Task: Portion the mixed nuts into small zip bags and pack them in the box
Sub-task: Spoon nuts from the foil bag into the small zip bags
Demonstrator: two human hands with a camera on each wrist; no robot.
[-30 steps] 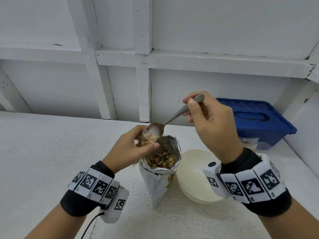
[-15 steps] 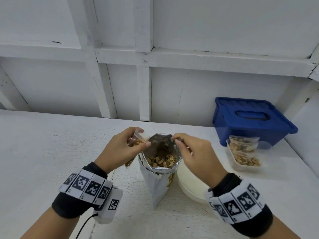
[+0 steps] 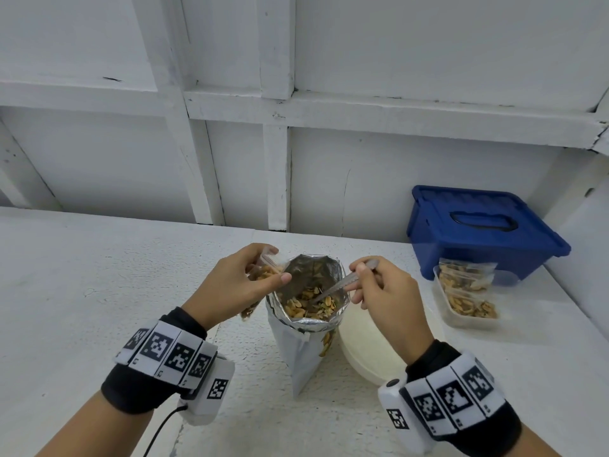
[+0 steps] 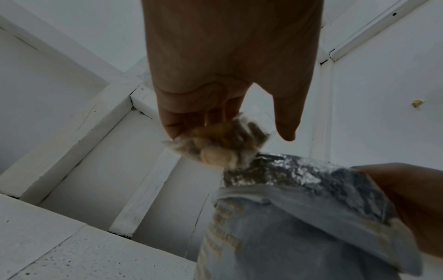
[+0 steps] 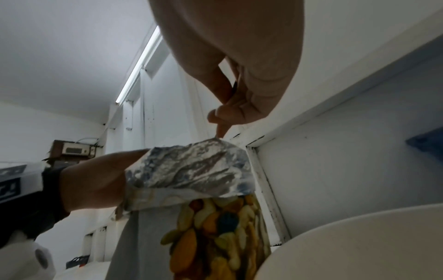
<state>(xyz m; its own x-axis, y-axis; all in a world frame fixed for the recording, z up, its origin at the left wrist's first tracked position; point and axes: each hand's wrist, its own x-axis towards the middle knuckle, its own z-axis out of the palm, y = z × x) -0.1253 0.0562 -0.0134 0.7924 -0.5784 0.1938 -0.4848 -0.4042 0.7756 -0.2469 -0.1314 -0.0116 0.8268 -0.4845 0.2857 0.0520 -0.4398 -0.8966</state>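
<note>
A foil pouch of mixed nuts stands open on the white table, its top rolled down. My left hand holds a small clear zip bag partly filled with nuts just left of the pouch's rim; the same zip bag shows blurred under my fingers in the left wrist view. My right hand grips a metal spoon whose bowl is down among the nuts inside the pouch. A clear plastic box at the right holds filled zip bags.
A cream bowl sits on the table right of the pouch, under my right wrist. A blue lidded bin stands at the back right against the white panelled wall. The table's left half is bare white surface.
My right hand came down from above the zip bag, where the spoon was tipping nuts in, and now the spoon dips into the pouch. My left hand stays with the zip bag.
</note>
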